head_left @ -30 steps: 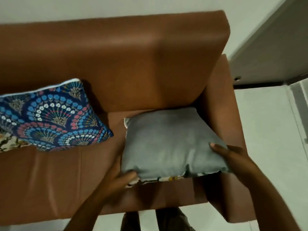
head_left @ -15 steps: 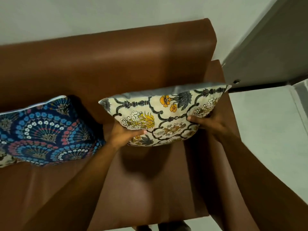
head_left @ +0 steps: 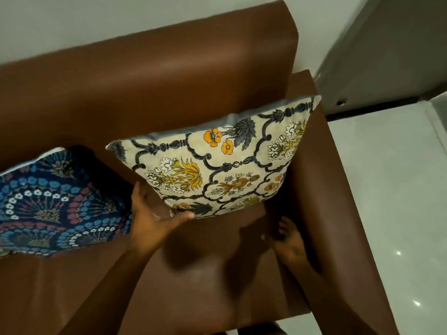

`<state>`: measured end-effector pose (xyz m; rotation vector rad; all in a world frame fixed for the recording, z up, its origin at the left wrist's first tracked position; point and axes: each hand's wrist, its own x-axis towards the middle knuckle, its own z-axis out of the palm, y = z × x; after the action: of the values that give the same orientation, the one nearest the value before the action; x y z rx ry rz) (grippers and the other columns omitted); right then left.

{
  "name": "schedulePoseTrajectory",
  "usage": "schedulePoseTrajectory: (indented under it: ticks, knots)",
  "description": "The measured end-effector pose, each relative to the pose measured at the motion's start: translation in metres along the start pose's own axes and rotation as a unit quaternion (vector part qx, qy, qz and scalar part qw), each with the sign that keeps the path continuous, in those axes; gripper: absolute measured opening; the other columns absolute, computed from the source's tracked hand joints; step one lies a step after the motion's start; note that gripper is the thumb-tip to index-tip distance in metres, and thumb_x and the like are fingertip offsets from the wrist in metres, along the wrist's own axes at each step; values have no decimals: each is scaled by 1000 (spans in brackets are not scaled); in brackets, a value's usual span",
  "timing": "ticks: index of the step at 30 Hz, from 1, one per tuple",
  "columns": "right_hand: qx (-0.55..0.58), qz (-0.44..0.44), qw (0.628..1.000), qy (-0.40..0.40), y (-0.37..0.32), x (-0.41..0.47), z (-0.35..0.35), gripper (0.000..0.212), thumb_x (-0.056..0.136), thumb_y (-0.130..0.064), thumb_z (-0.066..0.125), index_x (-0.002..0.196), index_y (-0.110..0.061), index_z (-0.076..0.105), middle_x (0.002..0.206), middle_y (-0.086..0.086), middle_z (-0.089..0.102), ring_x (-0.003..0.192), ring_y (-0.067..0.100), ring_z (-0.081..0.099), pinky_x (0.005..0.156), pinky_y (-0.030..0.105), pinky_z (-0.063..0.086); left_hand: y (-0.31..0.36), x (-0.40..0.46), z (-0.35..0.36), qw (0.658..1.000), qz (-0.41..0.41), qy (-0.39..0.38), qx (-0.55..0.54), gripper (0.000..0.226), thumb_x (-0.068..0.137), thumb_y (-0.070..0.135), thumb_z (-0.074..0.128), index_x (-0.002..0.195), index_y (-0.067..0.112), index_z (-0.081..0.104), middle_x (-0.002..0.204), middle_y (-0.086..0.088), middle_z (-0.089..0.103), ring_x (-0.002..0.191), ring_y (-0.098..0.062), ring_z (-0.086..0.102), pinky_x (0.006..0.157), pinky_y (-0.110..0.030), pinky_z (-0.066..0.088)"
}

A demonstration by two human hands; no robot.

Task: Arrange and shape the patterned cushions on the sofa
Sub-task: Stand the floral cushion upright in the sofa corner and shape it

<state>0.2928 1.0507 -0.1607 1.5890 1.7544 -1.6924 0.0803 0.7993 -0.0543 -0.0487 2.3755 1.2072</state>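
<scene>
- Brown leather-look sofa [head_left: 169,76] fills frame; smooth seat, glossy patch near 6 o'clock.
- Pale wall behind at 12 o'clock; shiny light tiled floor [head_left: 387,189] at 3 o'clock; grey door [head_left: 391,44] at 1 o'clock.
- Floral cushion [head_left: 217,170] propped upright in seat's right corner, leaning on backrest and armrest, grey backing along top edge.
- Blue cushion [head_left: 55,199] at 9 o'clock, against backrest.
- Left hand [head_left: 154,218] spread open, cupping floral cushion's lower left corner.
- Right hand [head_left: 287,240] open, empty, just below cushion's lower right corner, blurred.
</scene>
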Motion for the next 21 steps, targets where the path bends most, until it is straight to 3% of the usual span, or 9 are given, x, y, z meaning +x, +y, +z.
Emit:
schedulePoseTrajectory:
  ticks: [2,6,9,11,13,15,18,19,21]
  knots:
    - [2,-30,999,-14,-11,20,7,104,71,-5,85,155,-14,26,152,12,43,140,31,42,110,47,43,14,11,0,998,56,-8,-6,147,42,52,101,158,28,14,153,12,44,138,6,45,114,-22,41]
    - [4,-141,990,18,-45,44,28,101,73,-16,83,154,-21,24,148,1,47,132,18,45,101,33,42,38,35,6,994,105,-4,-23,122,52,32,102,148,16,27,147,-1,56,135,-15,58,117,-41,47]
    - [35,-166,985,13,-54,59,38,104,67,-24,89,152,-22,28,141,-13,44,128,5,42,105,28,41,30,46,11,993,98,-7,-57,121,53,29,99,150,13,29,144,0,61,128,-8,63,111,-29,52]
    - [54,-177,983,-2,-47,72,45,90,70,-19,88,145,-28,40,134,-25,49,121,-13,48,96,9,45,26,51,14,993,102,-11,-64,120,52,32,99,151,16,33,139,6,65,122,1,65,105,-20,54]
    - [75,-151,986,-12,-39,91,49,66,83,-2,75,141,-12,48,135,-4,59,126,2,55,77,-4,43,25,53,16,991,119,9,-63,118,52,33,99,150,18,37,138,7,66,123,-3,66,109,-31,54]
    - [59,-120,990,-40,-37,99,49,49,86,3,68,133,4,54,129,21,63,126,32,58,74,5,47,34,49,17,986,153,43,-51,115,50,39,100,147,22,41,134,11,68,123,-2,66,110,-36,53]
    - [63,-122,990,-40,-27,81,63,55,71,-17,87,117,-35,61,116,-23,62,112,0,61,87,15,48,80,49,8,971,234,56,-11,112,43,69,96,136,39,42,121,32,67,112,14,64,97,-17,57]
    - [90,-115,987,-60,-23,68,73,60,62,-25,93,112,-40,63,115,-27,63,108,-8,61,90,17,49,104,51,5,959,276,55,12,110,42,78,92,134,44,41,119,37,66,108,16,65,90,-12,56]
    - [168,-62,977,-119,-15,46,104,64,45,-43,97,104,-42,72,115,-18,74,109,0,68,91,25,54,148,59,5,931,354,57,71,107,43,86,85,134,48,41,113,44,64,106,13,67,86,-10,55]
